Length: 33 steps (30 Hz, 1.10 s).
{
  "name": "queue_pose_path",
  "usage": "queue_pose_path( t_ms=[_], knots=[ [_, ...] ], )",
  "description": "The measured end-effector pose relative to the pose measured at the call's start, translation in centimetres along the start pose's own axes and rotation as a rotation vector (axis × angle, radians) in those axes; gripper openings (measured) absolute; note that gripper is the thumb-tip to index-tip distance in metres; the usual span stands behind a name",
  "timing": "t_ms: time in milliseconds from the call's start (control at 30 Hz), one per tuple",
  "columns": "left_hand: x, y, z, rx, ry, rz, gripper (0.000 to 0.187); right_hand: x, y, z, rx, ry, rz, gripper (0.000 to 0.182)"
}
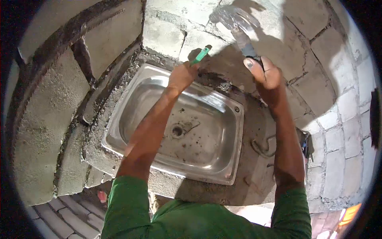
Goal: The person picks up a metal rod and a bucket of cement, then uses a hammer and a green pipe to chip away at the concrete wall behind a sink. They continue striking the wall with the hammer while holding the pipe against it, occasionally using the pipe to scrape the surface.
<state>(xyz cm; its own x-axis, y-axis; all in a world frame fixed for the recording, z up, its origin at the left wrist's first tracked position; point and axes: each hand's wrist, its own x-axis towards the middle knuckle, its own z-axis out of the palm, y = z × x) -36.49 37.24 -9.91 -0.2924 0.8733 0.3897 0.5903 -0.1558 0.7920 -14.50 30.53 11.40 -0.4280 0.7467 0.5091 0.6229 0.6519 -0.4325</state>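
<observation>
My left hand (pixel 184 77) is closed around a slim bright green tool (pixel 200 55). Its dark end points toward the block wall above the sink's back edge, and I cannot make out its exact kind. Higher and to the right, my right hand (pixel 266 73) grips the dark handle of a hammer (pixel 243 42). The hammer's metal head is up in front of the wall, smeared by motion, apart from the green tool. Below my left forearm lies a stainless steel sink (pixel 234 159), set in a rough cement counter, with grit and crumbs around its drain.
Rough block walls (pixel 163 38) with cracked mortar joints rise behind and on both sides. A bent metal hook-like piece (pixel 260 149) lies on the counter right of the sink. Dark tools (pixel 305 145) lie at the counter's right edge, beyond my right forearm.
</observation>
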Motion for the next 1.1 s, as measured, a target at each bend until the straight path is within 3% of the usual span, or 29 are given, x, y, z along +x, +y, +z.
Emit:
queue_pose_path(
  t_ms=[67,133,200,267,333,467,533,600,633,667,767,833,900,933,1000,1033,1067,1100],
  knots=[
    [-0.2,0.1,0.5,0.048,-0.015,-0.073,0.045,0.7,-2.2,-0.3,-0.059,-0.029,-0.044,0.036],
    [0.0,-1.2,2.0,0.144,0.035,0.085,0.047,1.3,-3.3,0.0,-0.064,-0.03,-0.09,0.035],
    [-0.5,1.5,0.3,0.109,0.015,-0.002,0.047,1.4,-3.6,1.0,-0.099,0.073,-0.225,0.037],
    [-1.2,2.4,-0.4,0.07,-0.009,-0.097,0.047,1.4,-0.1,3.1,-0.266,0.004,-0.195,0.041],
    [-1.1,2.7,-0.8,0.045,-0.036,-0.069,0.047,1.9,2.7,4.6,-0.427,-0.283,-0.024,0.04],
    [-0.6,1.9,0.2,0.073,-0.025,-0.07,0.047,2.9,2.3,4.4,-0.576,-0.323,0.098,0.05],
    [0.4,0.9,1.3,0.133,-0.011,-0.008,0.047,3.1,1.2,3.2,-0.364,-0.187,0.073,0.054],
    [0.4,1.7,0.9,0.249,-0.125,-0.008,0.046,3.2,-2.1,1.4,-0.195,-0.015,-0.058,0.051],
    [0.6,1.1,1.2,0.253,-0.128,-0.008,0.046,3.0,-4.4,0.3,0.0,0.008,0.025,0.046],
    [0.6,0.0,1.9,0.2,-0.089,-0.004,0.045,2.9,-7.2,-1.1,-0.055,0.078,0.046,0.042],
    [-0.6,3.6,-1.1,0.14,-0.108,-0.068,0.044,2.7,-5.0,0.2,0.12,0.275,-0.287,0.037],
    [-0.5,3.9,-1.4,0.137,-0.152,-0.132,0.044,1.6,0.8,3.9,-0.045,0.245,-0.403,0.031],
    [0.9,-0.5,2.2,0.172,-0.078,0.002,0.04,2.4,5.3,5.0,-0.458,-0.345,-0.033,0.048],
    [0.6,0.1,1.6,0.183,-0.08,0.012,0.04,2.3,5.7,5.3,-0.449,-0.333,-0.029,0.048],
    [-0.2,3.1,-0.3,0.132,-0.082,-0.165,0.032,3.1,6.1,5.3,-0.482,-0.204,-0.003,0.057],
    [-1.1,4.8,-2.1,0.234,-0.157,0.001,0.025,2.4,5.7,4.7,-0.483,-0.217,0.014,0.057],
    [-0.5,4.1,-1.8,0.232,-0.152,0.004,0.025,3.0,3.8,3.4,-0.426,-0.181,0.027,0.053],
    [0.5,2.9,-1.2,0.306,-0.129,0.125,0.024,3.8,1.7,2.2,-0.367,-0.143,0.036,0.05]
  ],
)
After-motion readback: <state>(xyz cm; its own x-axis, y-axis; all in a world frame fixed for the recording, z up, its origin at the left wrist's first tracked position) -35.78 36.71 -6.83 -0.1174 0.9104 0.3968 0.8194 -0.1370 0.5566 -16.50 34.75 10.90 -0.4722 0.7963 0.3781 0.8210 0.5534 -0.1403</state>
